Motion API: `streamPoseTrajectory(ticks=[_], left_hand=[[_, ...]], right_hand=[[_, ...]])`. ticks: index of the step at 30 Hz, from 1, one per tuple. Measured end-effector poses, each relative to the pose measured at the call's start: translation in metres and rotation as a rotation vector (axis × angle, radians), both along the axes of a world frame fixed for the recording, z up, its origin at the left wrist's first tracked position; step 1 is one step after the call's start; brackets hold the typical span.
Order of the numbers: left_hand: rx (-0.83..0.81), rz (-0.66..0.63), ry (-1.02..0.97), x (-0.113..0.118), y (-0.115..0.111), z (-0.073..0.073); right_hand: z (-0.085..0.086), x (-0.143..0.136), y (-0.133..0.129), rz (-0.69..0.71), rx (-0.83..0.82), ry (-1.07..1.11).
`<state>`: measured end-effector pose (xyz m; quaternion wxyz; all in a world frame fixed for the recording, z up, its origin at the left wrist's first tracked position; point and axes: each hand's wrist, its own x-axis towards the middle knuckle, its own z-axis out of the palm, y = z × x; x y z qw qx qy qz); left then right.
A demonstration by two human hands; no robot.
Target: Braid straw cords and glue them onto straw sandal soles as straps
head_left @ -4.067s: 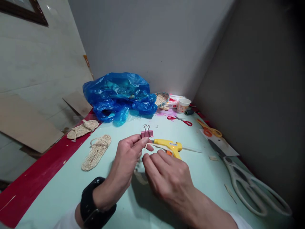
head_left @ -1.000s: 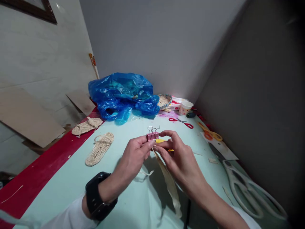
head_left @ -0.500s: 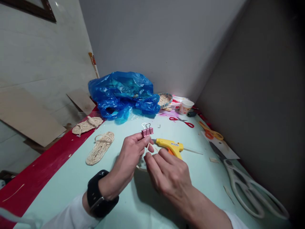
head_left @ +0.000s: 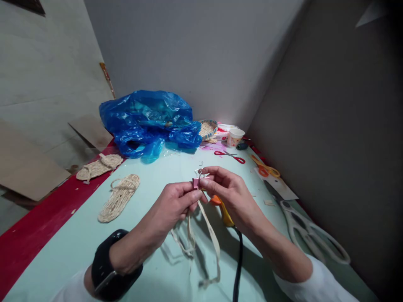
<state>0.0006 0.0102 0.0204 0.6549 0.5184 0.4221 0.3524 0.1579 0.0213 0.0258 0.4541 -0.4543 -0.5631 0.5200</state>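
A pink binder clip [head_left: 196, 182] is held up between both hands over the pale green table. My left hand [head_left: 178, 199] pinches the strips just under the clip, its fingertips touching the clip's lower left side. My right hand [head_left: 225, 184] grips the clip and its wire handles with thumb and forefinger. Pale fibre strips [head_left: 211, 233] hang below the fingers in loose loops. Behind my right hand, a yellow glue gun [head_left: 226, 214] with an orange trigger is partly hidden. One small woven sandal [head_left: 119, 198] lies left of my left hand.
Another woven sandal [head_left: 99, 167] rests on the red edge. A blue plastic bag [head_left: 147, 121], woven basket [head_left: 208, 129] and paper cup [head_left: 235, 137] stand at the back. Red scissors [head_left: 229, 156], orange scissors [head_left: 266, 167] and large grey-handled scissors [head_left: 311, 230] lie rightward.
My right hand has risen from the strips to the clip and taken hold of it. The strips now hang down below the hands. The view has shifted slightly right.
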Motion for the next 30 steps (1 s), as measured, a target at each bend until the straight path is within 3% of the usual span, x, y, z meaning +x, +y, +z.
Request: streamPoseTrajectory(ticks=[8, 10, 12, 15, 17, 23, 30], left_hand=[[0.045, 0.074, -0.042, 0.003, 0.001, -0.004], [0.044, 0.093, -0.03, 0.003, 0.0, -0.003], [0.024, 0.113, -0.051, 0.003, -0.001, -0.001], [0.012, 0.138, -0.099, 0.004, -0.002, 0.001], [0.069, 0.146, -0.079, 0.004, -0.002, 0.0], [0.401, 0.183, 0.254, 0.004, -0.003, -0.001], [0.471, 0.212, 0.473, 0.004, -0.01, 0.001]], right_hand=[[-0.006, -0.007, -0.005, -0.16, -0.073, 0.334], [-0.008, -0.007, -0.005, -0.147, -0.094, 0.373], [-0.01, -0.008, -0.005, -0.043, -0.116, 0.381], [-0.013, -0.009, -0.008, 0.171, -0.133, 0.296], [-0.015, -0.01, -0.01, 0.206, -0.127, 0.224], [-0.019, -0.011, -0.009, 0.062, -0.183, 0.016], [-0.024, -0.014, -0.006, -0.007, -0.204, -0.059]])
